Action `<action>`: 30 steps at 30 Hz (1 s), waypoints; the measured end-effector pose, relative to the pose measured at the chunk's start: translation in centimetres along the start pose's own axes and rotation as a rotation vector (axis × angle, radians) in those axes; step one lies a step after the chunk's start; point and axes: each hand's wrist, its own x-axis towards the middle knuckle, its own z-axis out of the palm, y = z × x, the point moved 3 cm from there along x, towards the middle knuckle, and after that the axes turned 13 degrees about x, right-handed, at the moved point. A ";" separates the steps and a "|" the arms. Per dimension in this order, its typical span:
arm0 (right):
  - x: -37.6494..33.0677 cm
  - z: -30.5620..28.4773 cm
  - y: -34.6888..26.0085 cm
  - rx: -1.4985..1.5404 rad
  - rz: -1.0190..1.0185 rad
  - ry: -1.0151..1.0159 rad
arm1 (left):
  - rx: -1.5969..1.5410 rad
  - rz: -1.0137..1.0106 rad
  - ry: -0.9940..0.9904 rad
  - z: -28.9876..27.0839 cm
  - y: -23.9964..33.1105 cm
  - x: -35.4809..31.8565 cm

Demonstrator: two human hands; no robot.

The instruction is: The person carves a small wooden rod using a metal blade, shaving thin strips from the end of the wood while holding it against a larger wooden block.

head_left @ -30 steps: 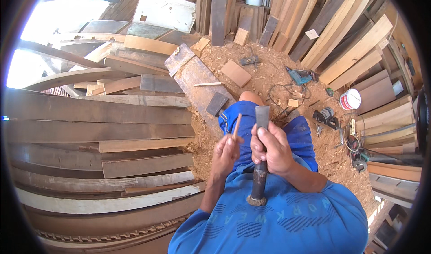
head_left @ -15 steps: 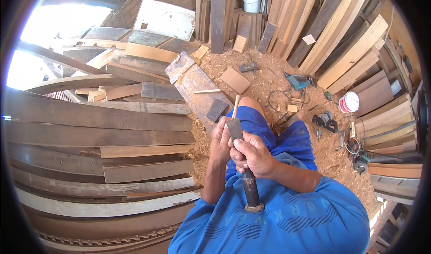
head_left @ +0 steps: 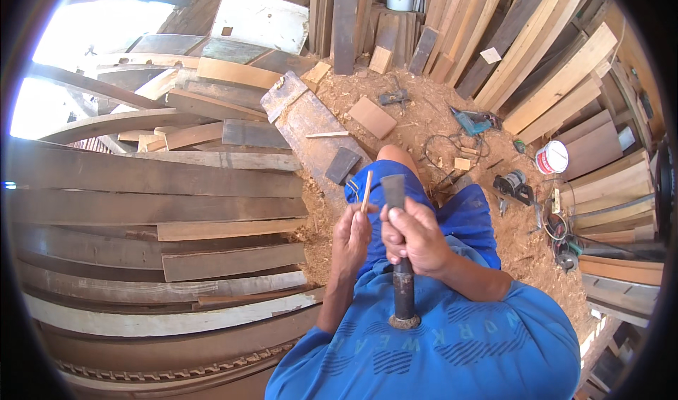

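Note:
In my right hand [head_left: 415, 236] I grip a wide-bladed chisel [head_left: 404, 287]. Its grey metal blade points away from me, and its dark handle's butt end is at my shirt front. My left hand [head_left: 352, 232], just left of it, pinches a thin wooden stick [head_left: 367, 190] that stands up past the fingertips. Stick and chisel blade are a small gap apart. Beyond my knees, a worn plank [head_left: 305, 121] strewn with shavings carries another thin stick [head_left: 327, 135] and a dark rectangular block [head_left: 342, 165].
Long boards [head_left: 155, 209] are stacked on my left, and upright planks lean at the back right. On the shavings-covered floor lie a flat wood block [head_left: 372, 118], a teal power tool [head_left: 471, 122], a circular saw [head_left: 513, 186] and cords. A white bucket [head_left: 551, 157] stands at the right.
My hands have moved apart. The chisel has shifted right and the stick, earlier behind its blade, is now held separate on the left.

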 end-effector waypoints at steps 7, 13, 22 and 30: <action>0.2 1.5 0.9 -0.018 0.122 -0.062 | 0.404 0.370 0.061 -0.4 4.6 2.6; -1.3 1.6 -0.1 -0.007 0.035 -0.086 | 0.438 0.519 0.108 0.0 3.9 -0.2; -2.4 1.4 -2.8 -0.054 -0.173 -0.048 | 0.172 0.040 -0.086 -0.4 -2.1 -4.0; 1.2 1.7 0.7 0.015 0.161 -0.045 | -0.377 0.061 0.039 -0.1 1.9 3.3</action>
